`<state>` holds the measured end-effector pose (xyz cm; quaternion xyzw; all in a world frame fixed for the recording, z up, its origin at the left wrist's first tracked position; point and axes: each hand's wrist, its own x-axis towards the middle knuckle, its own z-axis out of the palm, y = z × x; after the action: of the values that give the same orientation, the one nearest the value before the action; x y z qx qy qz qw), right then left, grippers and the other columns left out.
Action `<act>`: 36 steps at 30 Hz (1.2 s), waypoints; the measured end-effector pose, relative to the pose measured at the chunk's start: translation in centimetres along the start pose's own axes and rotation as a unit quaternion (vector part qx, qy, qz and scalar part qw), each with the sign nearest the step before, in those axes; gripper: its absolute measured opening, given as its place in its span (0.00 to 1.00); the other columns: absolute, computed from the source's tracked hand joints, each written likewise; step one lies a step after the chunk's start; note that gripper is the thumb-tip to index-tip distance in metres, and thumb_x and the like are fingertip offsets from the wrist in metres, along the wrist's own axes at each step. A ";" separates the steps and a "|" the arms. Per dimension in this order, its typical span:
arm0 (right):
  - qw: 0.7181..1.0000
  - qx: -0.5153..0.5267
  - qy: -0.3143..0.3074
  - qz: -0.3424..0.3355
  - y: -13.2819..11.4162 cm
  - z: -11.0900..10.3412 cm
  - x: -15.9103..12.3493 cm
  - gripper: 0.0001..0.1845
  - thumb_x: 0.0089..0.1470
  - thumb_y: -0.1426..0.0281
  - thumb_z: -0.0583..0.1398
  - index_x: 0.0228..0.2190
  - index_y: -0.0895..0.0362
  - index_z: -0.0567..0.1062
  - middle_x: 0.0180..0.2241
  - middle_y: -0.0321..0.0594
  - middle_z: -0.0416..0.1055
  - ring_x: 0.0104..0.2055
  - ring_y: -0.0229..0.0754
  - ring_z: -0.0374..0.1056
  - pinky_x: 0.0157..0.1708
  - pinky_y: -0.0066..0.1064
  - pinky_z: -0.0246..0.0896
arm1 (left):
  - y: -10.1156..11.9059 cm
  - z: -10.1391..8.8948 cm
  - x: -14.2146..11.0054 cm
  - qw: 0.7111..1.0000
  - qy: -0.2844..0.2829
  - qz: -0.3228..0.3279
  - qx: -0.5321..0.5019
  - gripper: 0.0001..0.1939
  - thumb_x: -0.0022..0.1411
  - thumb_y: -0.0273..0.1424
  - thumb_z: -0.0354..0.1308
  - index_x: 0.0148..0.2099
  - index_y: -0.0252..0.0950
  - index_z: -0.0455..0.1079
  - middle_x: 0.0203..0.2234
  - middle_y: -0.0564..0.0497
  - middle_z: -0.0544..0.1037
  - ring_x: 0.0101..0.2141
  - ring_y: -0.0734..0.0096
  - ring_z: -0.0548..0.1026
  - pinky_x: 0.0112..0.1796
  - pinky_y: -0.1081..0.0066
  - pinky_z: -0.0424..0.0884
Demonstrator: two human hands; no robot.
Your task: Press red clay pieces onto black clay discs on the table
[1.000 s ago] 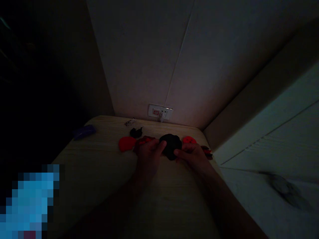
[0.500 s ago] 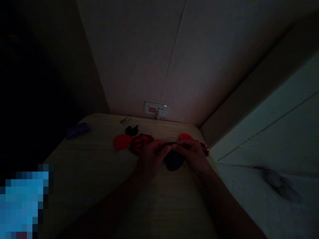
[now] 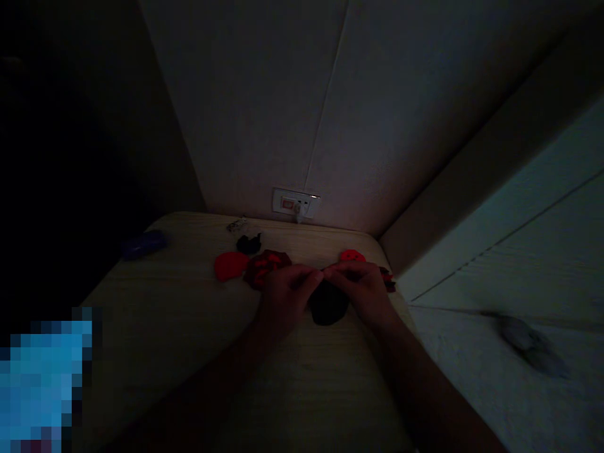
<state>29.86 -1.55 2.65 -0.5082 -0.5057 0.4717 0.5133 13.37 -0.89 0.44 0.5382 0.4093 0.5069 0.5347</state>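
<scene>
One rounded dark piece (image 3: 329, 305) | left hand (image 3: 286, 294), right hand (image 3: 367, 290): both pinching its top edge | wood-grained tabletop (image 3: 184, 314)

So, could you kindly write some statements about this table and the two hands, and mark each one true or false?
1. The left hand and right hand meet at the dark, flat, rounded piece. True.
2. The purple, shiny object lies on the person's right. False: the purple, shiny object is at the left edge of the wood-grain tabletop.
3. A plug sits in the white, rectangular wall socket. True.
4. The plain red, flat piece is under the right hand. False: the plain red, flat piece lies left of the left hand.
</scene>
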 end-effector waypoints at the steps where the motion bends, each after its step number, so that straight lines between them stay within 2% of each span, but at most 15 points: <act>1: 1.000 0.004 -0.001 0.002 0.0 0.1 0.0 0.11 0.42 0.59 0.75 0.27 0.52 0.86 0.28 0.39 0.82 0.29 0.41 0.74 0.31 0.32 0.70 | 0.0 0.0 0.0 1.000 0.001 0.006 0.010 0.11 0.61 0.38 0.64 0.34 0.35 0.80 0.27 0.49 0.82 0.30 0.67 0.77 0.32 0.71 0.70; 4: 1.000 0.009 -0.019 0.013 0.0 0.2 0.0 0.13 0.42 0.59 0.75 0.31 0.51 0.86 0.30 0.38 0.83 0.31 0.41 0.75 0.34 0.33 0.71 | 0.0 -0.2 -0.1 0.999 -0.004 0.023 0.040 0.10 0.62 0.37 0.63 0.35 0.36 0.81 0.27 0.49 0.82 0.29 0.68 0.77 0.31 0.71 0.69; 6: 1.000 -0.001 -0.028 0.013 0.0 0.2 0.0 0.13 0.42 0.59 0.75 0.30 0.52 0.86 0.30 0.39 0.83 0.31 0.42 0.75 0.34 0.33 0.71 | 0.1 -0.2 -0.2 0.999 -0.008 0.026 0.045 0.10 0.62 0.36 0.63 0.35 0.36 0.81 0.27 0.50 0.82 0.29 0.68 0.77 0.30 0.72 0.69; 12: 1.000 -0.017 0.007 -0.004 0.0 -0.2 0.1 0.12 0.45 0.59 0.74 0.26 0.54 0.84 0.26 0.37 0.80 0.28 0.38 0.72 0.30 0.30 0.67 | -0.4 0.1 0.2 0.999 -0.005 -0.033 -0.026 0.11 0.59 0.38 0.66 0.35 0.35 0.82 0.29 0.49 0.84 0.30 0.67 0.78 0.32 0.72 0.71; 18: 1.000 -0.021 -0.015 -0.009 0.2 0.0 0.0 0.12 0.44 0.60 0.74 0.30 0.53 0.85 0.30 0.39 0.82 0.32 0.41 0.75 0.34 0.32 0.70 | 0.1 -0.1 0.1 1.000 0.001 -0.021 -0.002 0.09 0.59 0.35 0.65 0.36 0.36 0.83 0.30 0.49 0.85 0.32 0.65 0.80 0.34 0.71 0.72; 23: 1.000 -0.024 -0.005 -0.019 0.0 0.0 0.0 0.10 0.46 0.60 0.73 0.27 0.53 0.85 0.28 0.39 0.81 0.29 0.40 0.73 0.32 0.32 0.69 | 0.5 0.0 -0.2 1.000 0.005 -0.016 0.003 0.10 0.58 0.36 0.65 0.32 0.34 0.82 0.25 0.49 0.83 0.28 0.68 0.78 0.30 0.72 0.70; 26: 0.998 -0.046 -0.002 -0.035 -0.1 0.1 -0.1 0.10 0.48 0.60 0.72 0.26 0.54 0.84 0.26 0.38 0.80 0.28 0.39 0.72 0.31 0.30 0.68 | 0.3 0.0 -0.1 0.999 -0.002 -0.029 -0.022 0.11 0.59 0.37 0.65 0.34 0.34 0.82 0.28 0.49 0.84 0.29 0.67 0.79 0.31 0.72 0.71; 31: 0.997 -0.044 -0.020 -0.056 0.1 0.1 -0.1 0.11 0.47 0.60 0.73 0.32 0.53 0.85 0.31 0.39 0.82 0.32 0.40 0.75 0.35 0.31 0.71 | 0.0 0.0 0.1 1.000 -0.026 -0.010 0.010 0.12 0.61 0.38 0.65 0.36 0.34 0.82 0.29 0.49 0.85 0.31 0.66 0.80 0.31 0.72 0.72; 36: 0.994 -0.077 -0.009 -0.082 0.0 -0.2 0.1 0.10 0.50 0.60 0.71 0.27 0.54 0.85 0.27 0.38 0.80 0.29 0.39 0.73 0.31 0.30 0.69 | -0.2 0.0 0.2 0.997 -0.047 -0.031 -0.050 0.13 0.61 0.38 0.65 0.42 0.34 0.83 0.35 0.47 0.86 0.36 0.64 0.82 0.38 0.70 0.76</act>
<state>30.11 -1.43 2.65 -0.4986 -0.5852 0.3921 0.5052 13.44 -0.66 0.32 0.5210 0.3746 0.4837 0.5951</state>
